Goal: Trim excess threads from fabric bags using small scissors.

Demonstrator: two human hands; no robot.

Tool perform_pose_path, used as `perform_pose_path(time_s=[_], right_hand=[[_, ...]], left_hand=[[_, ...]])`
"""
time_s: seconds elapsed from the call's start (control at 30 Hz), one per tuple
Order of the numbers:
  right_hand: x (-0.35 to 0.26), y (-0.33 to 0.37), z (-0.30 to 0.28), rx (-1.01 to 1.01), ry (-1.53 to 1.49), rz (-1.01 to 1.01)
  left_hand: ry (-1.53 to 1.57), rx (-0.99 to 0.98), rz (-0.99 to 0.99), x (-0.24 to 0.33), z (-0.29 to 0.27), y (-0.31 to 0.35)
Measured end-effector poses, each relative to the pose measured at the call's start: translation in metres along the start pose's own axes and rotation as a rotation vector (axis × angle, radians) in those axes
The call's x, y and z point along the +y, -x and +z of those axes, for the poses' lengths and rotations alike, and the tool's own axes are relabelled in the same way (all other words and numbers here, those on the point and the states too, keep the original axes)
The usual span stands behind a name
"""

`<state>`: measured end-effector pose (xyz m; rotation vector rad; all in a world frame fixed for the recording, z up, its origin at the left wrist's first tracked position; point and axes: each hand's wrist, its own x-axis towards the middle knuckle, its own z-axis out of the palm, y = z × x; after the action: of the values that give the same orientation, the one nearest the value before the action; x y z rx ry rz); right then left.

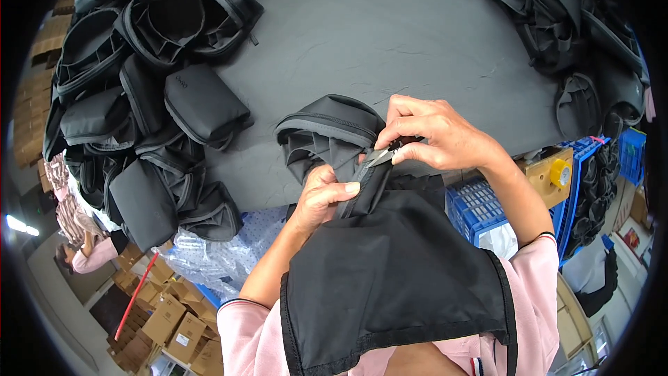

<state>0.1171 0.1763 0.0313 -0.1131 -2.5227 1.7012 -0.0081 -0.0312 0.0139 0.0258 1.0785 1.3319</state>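
Black fabric bag draped off table edge.

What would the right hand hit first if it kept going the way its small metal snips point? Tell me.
The right hand points its small metal snips left and slightly down. First in that line is the black fabric bag at its zipper edge, then the left hand pinching it, though depth is unclear.

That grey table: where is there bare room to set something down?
The grey table is bare across its middle, between the pile of black bags on the left and the heap on the right. The near edge is crowded by the black bag being worked on.
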Motion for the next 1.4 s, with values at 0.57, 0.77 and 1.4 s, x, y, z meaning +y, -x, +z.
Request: perform_pose_path(time_s=[0.57, 0.77, 1.4], right_hand=[[0.0, 0.002, 0.003, 0.009, -0.109, 0.038], [0.005, 0.008, 0.007, 0.08, -0.059, 0.008], [-0.01, 0.01, 0.038, 0.954, -0.415, 0.208]], left_hand=[[0.003, -0.028, -0.022, 0.002, 0.003, 0.0], [0.021, -0.022, -0.024, 0.0, 0.0, 0.001], [0.496, 0.354, 0.222, 0.038, 0.036, -0.046]])
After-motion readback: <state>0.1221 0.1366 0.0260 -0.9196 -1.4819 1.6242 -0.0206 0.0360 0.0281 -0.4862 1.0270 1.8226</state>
